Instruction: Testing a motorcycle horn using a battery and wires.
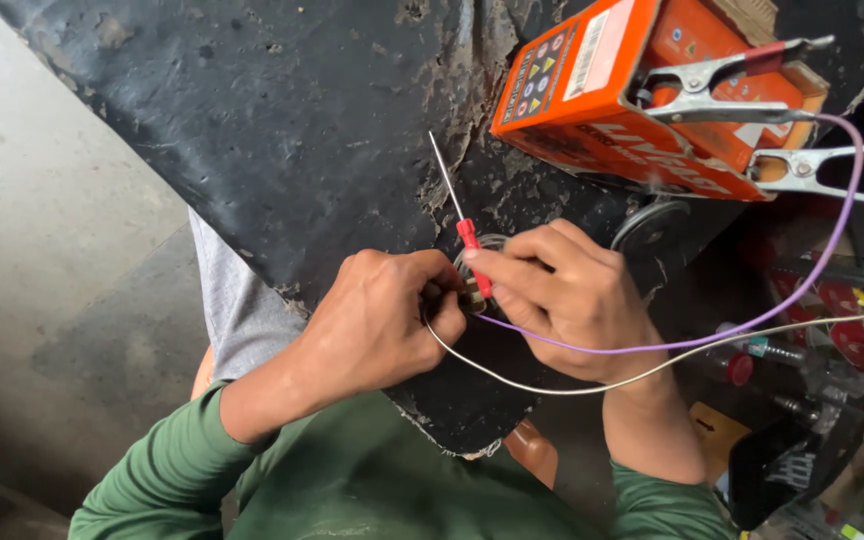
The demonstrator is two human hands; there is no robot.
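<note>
Screwdriver [464,235], thin steel shaft, red handle, pinched in right hand [572,300] fingers; left hand [382,320] fingers grip a small part.

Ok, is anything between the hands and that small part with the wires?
Nothing visible. The left hand and right hand both close around the small part, which is mostly hidden by the fingers. The red-handled tool in the right hand points at it. The purple wire and grey wire trail off right.

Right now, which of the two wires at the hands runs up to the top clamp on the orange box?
The purple wire. It arcs from the hands up to the upper clamp with the red grip. The pale grey wire loops lower and leaves right.
</note>
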